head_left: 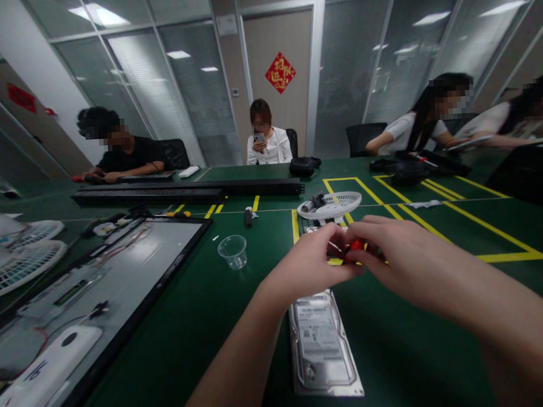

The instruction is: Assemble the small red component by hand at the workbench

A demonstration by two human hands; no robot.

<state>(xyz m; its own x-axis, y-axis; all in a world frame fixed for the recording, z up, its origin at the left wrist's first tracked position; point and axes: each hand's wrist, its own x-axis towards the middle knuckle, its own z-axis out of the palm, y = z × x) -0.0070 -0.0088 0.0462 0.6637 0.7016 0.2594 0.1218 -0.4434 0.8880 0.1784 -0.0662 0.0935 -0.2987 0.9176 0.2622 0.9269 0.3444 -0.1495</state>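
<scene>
My right hand (394,245) is closed around the red and black handle of what looks like a small screwdriver (357,246). A thin metal shaft points out of it toward my left hand (308,261). The left fingers are curled together at that shaft, touching or nearly touching the right fingertips; what sits between them is hidden. Below both hands, a silver hard drive (322,346) lies flat on the green table, its label facing up. Just beyond the hands stands a white slotted basket tray (351,204) with small dark metal parts in it.
A clear plastic cup (233,252) stands left of my hands. At left lies a large opened display panel (164,248) with a white device (48,373) on it. Long black bars (184,193) lie further back. Several people sit around the far side. Yellow tape (506,257) marks the table.
</scene>
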